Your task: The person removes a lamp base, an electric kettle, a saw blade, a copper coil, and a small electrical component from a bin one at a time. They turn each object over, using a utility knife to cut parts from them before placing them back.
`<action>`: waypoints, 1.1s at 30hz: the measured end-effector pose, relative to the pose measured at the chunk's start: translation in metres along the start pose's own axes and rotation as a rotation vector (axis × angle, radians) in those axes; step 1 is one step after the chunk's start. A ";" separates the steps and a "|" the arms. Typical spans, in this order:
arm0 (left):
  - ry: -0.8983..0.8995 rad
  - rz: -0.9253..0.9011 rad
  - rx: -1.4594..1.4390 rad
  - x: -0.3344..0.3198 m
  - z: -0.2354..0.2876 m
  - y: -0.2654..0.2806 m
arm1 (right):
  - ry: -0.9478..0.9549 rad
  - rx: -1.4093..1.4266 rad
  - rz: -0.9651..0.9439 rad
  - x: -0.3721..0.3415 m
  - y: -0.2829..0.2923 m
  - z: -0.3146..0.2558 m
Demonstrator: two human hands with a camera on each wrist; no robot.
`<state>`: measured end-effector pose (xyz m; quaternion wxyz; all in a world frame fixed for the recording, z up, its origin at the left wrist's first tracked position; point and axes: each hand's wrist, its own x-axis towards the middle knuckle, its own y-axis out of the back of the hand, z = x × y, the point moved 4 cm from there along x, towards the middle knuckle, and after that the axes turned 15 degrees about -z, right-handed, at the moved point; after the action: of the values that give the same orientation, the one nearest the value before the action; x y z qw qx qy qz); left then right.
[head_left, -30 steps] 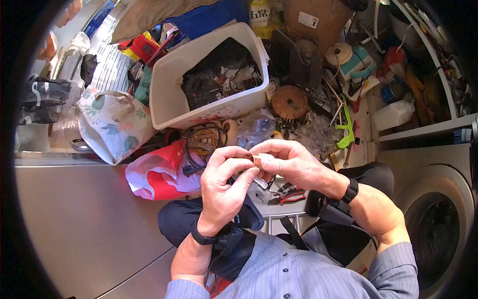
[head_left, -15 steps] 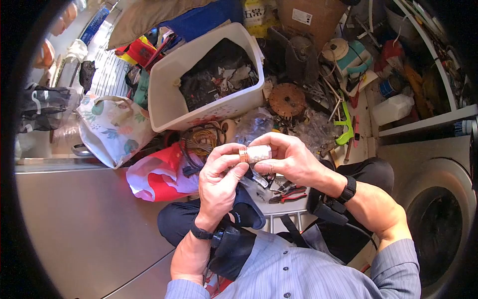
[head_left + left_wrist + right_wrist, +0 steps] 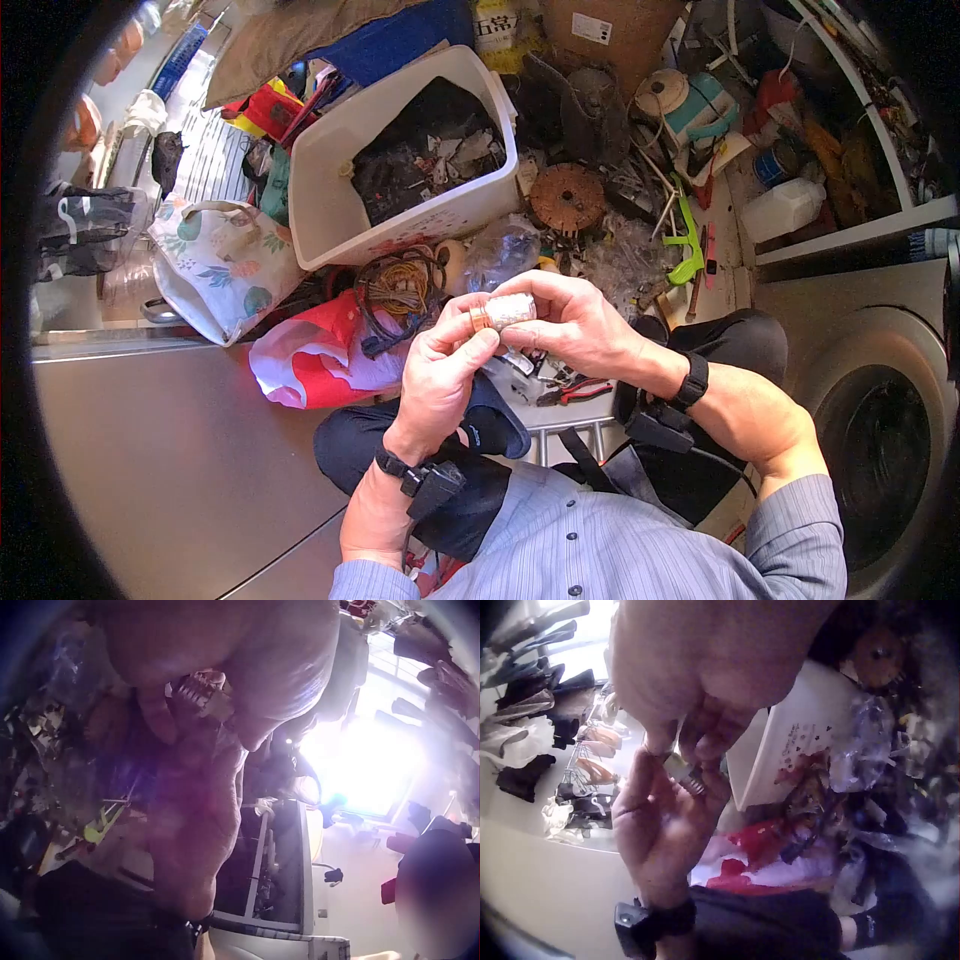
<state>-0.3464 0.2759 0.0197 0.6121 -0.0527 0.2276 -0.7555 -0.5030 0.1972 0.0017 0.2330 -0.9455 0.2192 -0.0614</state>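
Between the two hands in the head view is a small cylinder (image 3: 511, 311) with a pale, whitish body and a copper-coloured ringed end (image 3: 479, 319). The left hand (image 3: 440, 375) pinches the copper end between thumb and fingers. From the other side, the right hand (image 3: 580, 325) grips the pale body with thumb and fingers. Ridges on the ringed end (image 3: 695, 784) show in the right wrist view, beside the left hand (image 3: 664, 817). The left wrist view shows a ridged part (image 3: 196, 691) between the hands, its rest covered by fingers.
A white bin (image 3: 400, 225) holding scraps stands beyond the hands. Red-handled pliers (image 3: 575, 392) lie below the right hand. A red and white bag (image 3: 320, 355), a patterned bag (image 3: 225, 265), a rusty disc (image 3: 567, 198) and a green tool (image 3: 686, 240) are around. A washing machine (image 3: 815, 375) stands at the right.
The cylinder's pale body, mostly covered by fingers a second ago, came into view between the hands. Since then both hands have shifted slightly left, still holding it. The head view has shifted a little.
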 end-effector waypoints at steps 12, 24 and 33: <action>-0.006 -0.039 -0.283 0.006 -0.003 0.003 | 0.070 -0.025 0.003 -0.001 -0.004 -0.004; 0.046 -0.049 -0.501 0.008 -0.015 0.005 | 0.106 -0.471 0.121 -0.008 0.000 -0.012; 0.038 -0.053 -0.228 0.008 0.013 0.000 | -0.031 -0.061 0.244 -0.005 0.025 -0.008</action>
<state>-0.3438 0.2646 0.0299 0.5775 -0.1135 0.3222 -0.7414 -0.5189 0.1758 -0.0027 0.2132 -0.9192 0.3308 -0.0113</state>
